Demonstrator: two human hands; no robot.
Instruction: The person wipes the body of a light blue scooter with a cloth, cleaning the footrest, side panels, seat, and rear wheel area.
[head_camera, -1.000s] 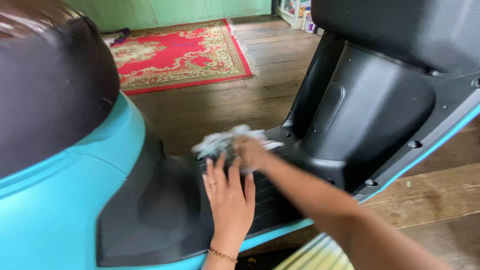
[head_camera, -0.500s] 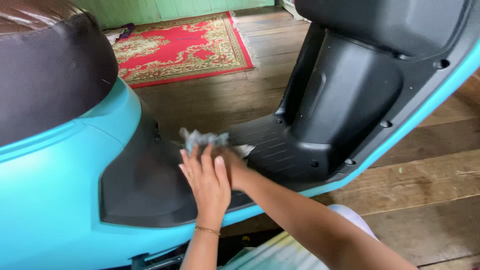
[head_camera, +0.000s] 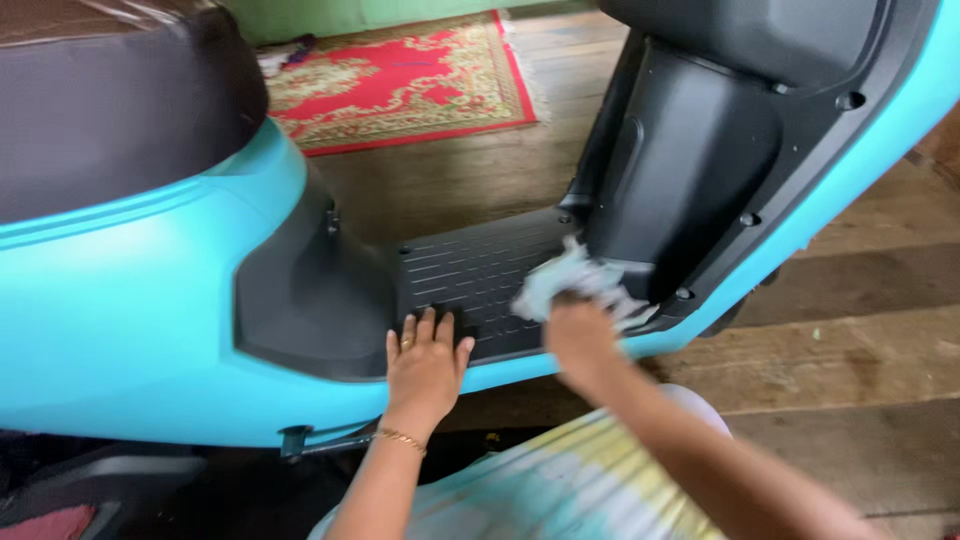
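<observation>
wooden floorboards (head_camera: 850, 330) are seen beneath the scooter footboard (head_camera: 470, 275). the rag (head_camera: 575, 280), bunched in the right hand (head_camera: 580, 335), has been shifted rightward. the left hand (head_camera: 425, 365) is kept flat, holding nothing.

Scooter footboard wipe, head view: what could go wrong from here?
1. The right hand presses a loose rag at the corner under the black front panel; it might snag or miss dirt there.
2. The left hand braces flat on the ribbed footboard; it could slip.
</observation>
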